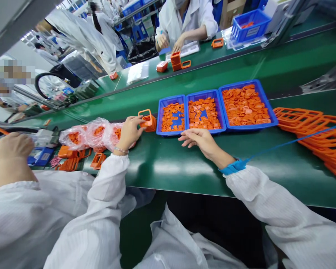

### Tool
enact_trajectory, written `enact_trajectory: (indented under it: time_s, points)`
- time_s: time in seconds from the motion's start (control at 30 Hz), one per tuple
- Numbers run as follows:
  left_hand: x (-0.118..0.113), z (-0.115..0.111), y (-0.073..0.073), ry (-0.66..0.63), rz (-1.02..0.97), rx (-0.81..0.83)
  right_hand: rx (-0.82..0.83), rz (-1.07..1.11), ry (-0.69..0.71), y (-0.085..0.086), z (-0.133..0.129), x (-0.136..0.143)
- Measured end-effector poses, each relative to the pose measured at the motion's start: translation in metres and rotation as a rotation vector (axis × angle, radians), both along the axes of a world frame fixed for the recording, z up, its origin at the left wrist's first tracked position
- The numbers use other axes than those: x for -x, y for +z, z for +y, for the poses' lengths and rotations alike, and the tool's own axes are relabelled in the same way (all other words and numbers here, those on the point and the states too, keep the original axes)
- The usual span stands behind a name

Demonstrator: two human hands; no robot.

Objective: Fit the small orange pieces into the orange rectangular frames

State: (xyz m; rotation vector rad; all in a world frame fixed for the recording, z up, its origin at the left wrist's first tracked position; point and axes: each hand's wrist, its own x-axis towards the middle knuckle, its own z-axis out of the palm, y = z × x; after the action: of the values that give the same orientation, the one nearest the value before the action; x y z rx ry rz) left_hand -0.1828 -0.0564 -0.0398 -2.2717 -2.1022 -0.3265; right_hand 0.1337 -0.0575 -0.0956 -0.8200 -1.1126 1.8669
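Observation:
My left hand (pixel 130 131) pinches an orange frame (pixel 146 116) by its edge, at a small stack of orange frames (pixel 151 125) left of the blue trays. My right hand (pixel 197 139) hovers at the front edge of the middle blue tray (pixel 224 130), fingers apart and nothing between them. Small orange pieces lie in that tray, in the left blue tray (pixel 157 116) and in the right blue tray (pixel 273 116). A blue band with a cord circles my right wrist.
Plastic bags of orange parts (pixel 96 132) and loose orange frames (pixel 70 158) lie at the left, near a neighbour's hand (pixel 12 149). Large orange frames (pixel 310 127) fan out at the right. Another person works across the belt beside a blue bin (pixel 250 31).

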Motion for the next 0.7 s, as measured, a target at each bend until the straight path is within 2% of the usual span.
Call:
enact_trajectory:
  time_s: [0.17, 0.43, 0.53, 0.7]
  points:
    - [0.024, 0.024, 0.003, -0.007, 0.069, 0.189, 0.011, 0.006, 0.002, 0.003, 0.001, 0.000]
    - [0.029, 0.035, 0.000, -0.055, 0.131, 0.324, -0.014, -0.016, 0.009, -0.001, 0.001, 0.000]
    - [0.024, 0.032, 0.007, -0.047, 0.131, 0.296, -0.006, -0.020, 0.009, -0.002, 0.002, 0.000]
    - [-0.004, 0.012, 0.022, -0.097, 0.037, 0.094, -0.106, -0.060, -0.036, 0.006, 0.000, -0.003]
